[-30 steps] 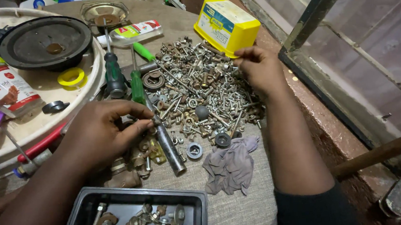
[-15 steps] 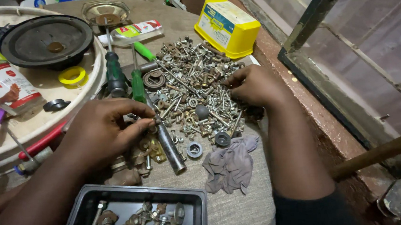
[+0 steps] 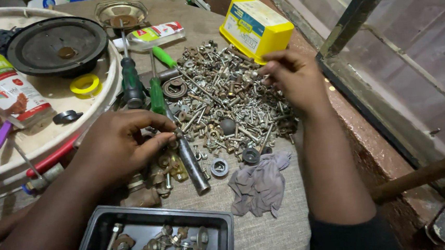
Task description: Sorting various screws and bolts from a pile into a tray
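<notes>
Left hand (image 3: 122,147) pinched shut, thumb and forefinger holding a small screw (image 3: 178,135) just above the table (image 3: 272,236), beside a dull steel rod (image 3: 191,161). Right hand (image 3: 295,78) curled over the far edge of the screw pile (image 3: 221,101), fingertips closed in on the pieces; cannot tell whether it grips one. Sorting looks barely begun, as a judgement: the black tray (image 3: 135,214) near the body holds only a dozen or so pieces, mostly bolts with nuts and brassy fittings, while the pile is large and thick. A few brown fittings (image 3: 158,176) lie loose between tray and pile. Pile is mixed: bright zinc screws, rusty ones, washers, nuts, a dark ball. Metal mostly shiny to tarnished, threads fine. Two washers (image 3: 218,167) lie apart at the pile's near edge. Grey rag (image 3: 260,182) crumpled, soft, touching the pile's near side. Two green-handled screwdrivers (image 3: 131,82) lie side by side left of the pile, one dark, one bright. Yellow box (image 3: 255,26) beyond the pile, hard plastic, rounded corners. Table cover is coarse tan cloth. At left a round tray (image 3: 101,105) carries a black speaker cone (image 3: 57,45), a yellow tape roll (image 3: 85,84) and a printed pouch (image 3: 0,83).
</notes>
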